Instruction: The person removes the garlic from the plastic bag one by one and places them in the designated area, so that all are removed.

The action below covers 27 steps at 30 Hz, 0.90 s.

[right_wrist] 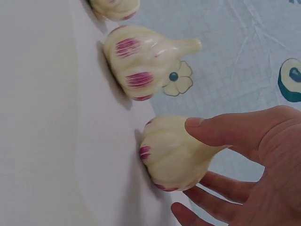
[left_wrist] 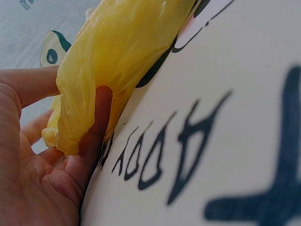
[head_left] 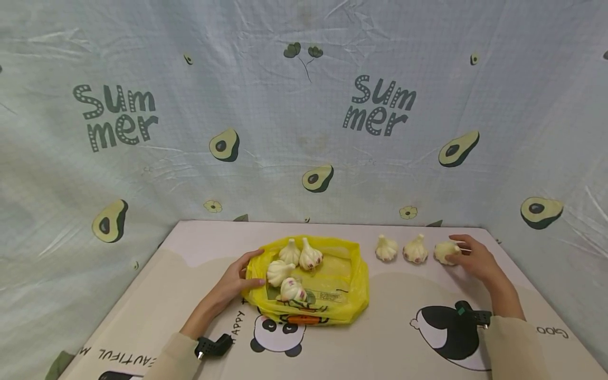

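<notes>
A yellow plastic bag (head_left: 359, 279) lies spread on the table with its mouth facing up, and several white garlic bulbs (head_left: 280, 272) sit in its left half. At the bag's left edge my left hand (head_left: 236, 278) grips the rim; in the left wrist view, the gathered yellow plastic (left_wrist: 82, 103) lies between thumb and fingers. My right hand (head_left: 476, 258) pinches a garlic bulb (right_wrist: 171, 153) at the right end of a row, thumb on one side and fingers behind. That bulb appears to rest on the table. Two more bulbs, the middle one (head_left: 415, 249) and the left one (head_left: 387, 248), stand upright beside it.
The pale table (head_left: 380, 338) carries printed pandas and lettering. Behind it and along both sides hangs a light cloth (head_left: 266, 105) printed with avocados and the word "summer". Dark wrist-worn devices (head_left: 214, 345) sit on both forearms.
</notes>
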Tool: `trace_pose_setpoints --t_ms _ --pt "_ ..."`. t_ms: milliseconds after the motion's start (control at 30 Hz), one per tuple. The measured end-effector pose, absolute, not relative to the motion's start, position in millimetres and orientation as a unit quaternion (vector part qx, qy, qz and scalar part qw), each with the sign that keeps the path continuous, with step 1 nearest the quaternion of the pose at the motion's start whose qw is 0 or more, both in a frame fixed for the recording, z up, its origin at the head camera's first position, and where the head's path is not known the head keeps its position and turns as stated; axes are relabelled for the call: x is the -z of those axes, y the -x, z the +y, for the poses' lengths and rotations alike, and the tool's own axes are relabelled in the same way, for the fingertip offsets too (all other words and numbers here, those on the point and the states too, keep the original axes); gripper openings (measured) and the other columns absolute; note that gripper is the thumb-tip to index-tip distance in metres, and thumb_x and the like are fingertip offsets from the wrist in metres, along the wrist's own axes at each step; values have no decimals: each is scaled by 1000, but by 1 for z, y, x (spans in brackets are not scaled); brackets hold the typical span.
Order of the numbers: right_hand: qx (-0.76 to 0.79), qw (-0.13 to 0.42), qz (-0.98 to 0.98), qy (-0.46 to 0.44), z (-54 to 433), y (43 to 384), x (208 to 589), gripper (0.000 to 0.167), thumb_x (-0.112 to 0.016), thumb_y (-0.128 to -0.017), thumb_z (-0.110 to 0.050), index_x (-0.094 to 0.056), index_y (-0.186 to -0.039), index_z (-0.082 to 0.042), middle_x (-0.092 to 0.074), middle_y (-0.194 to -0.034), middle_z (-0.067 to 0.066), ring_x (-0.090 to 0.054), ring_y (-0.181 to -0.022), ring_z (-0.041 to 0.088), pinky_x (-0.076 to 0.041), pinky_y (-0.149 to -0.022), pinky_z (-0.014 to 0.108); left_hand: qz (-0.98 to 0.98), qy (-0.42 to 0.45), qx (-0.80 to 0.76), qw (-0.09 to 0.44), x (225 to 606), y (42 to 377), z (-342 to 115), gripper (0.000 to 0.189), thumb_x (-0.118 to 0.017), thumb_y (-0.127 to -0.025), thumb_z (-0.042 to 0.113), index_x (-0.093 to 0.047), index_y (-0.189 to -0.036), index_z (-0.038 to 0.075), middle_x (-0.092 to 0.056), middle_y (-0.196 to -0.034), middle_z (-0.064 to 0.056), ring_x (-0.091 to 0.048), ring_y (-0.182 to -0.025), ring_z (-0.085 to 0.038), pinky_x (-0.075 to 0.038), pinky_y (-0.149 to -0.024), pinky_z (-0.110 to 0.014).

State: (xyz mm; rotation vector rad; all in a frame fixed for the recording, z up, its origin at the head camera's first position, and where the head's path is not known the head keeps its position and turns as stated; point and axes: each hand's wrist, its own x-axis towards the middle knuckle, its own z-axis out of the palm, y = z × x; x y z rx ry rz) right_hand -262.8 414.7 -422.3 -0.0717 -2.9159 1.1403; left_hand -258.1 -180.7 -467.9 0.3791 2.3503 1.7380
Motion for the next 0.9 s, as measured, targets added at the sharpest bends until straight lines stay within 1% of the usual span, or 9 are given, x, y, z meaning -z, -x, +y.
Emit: trace_pose_setpoints --t_ms 200,467,667,767,900 --pt "-357 8 -933 31 413 258 411 71 -65 -99 -23 -30 -154 7 -28 -153 46 -31 -140 65 -34 -109 76 793 -128 -588 97 468 258 -181 83 -75 -88 19 -35 -160 14 -32 -167 -16 -48 -140 -38 -48 -113 -47" --pt "-342 26 -939 19 408 256 389 77 -67 -99 -29 -28 -156 7 -28 -154 46 -31 -139 66 -36 -107 77 797 -121 -584 98 469 259 -180 83 -75 -87 20 -35 -160 16 -31 -168 -14 -48 -140 -37 -49 -111 -41" --pt "-339 37 -940 7 400 252 375 80 -65 -101 -34 -25 -158 4 -26 -156 45 -28 -142 65 -33 -105 80 799 -120 -582 95 469 259 -179 83 -75 -87 21 -36 -160 17 -30 -168 -13 -47 -141 -38 -47 -113 -45" --pt "-337 57 -940 2 394 249 368 77 -65 -101 -32 -26 -159 2 -29 -156 44 -30 -142 63 -34 -105 79 799 -126 -581 94 468 258 -180 83 -75 -87 21 -35 -160 16 -30 -168 -15 -47 -141 -39 -47 -114 -47" --pt "-338 101 -936 -14 383 245 361 70 -65 -102 -28 -33 -156 3 -36 -153 41 -35 -139 60 -37 -106 75 796 -127 -585 94 468 258 -181 83 -75 -87 20 -35 -160 15 -30 -168 -15 -47 -141 -39 -47 -114 -48"
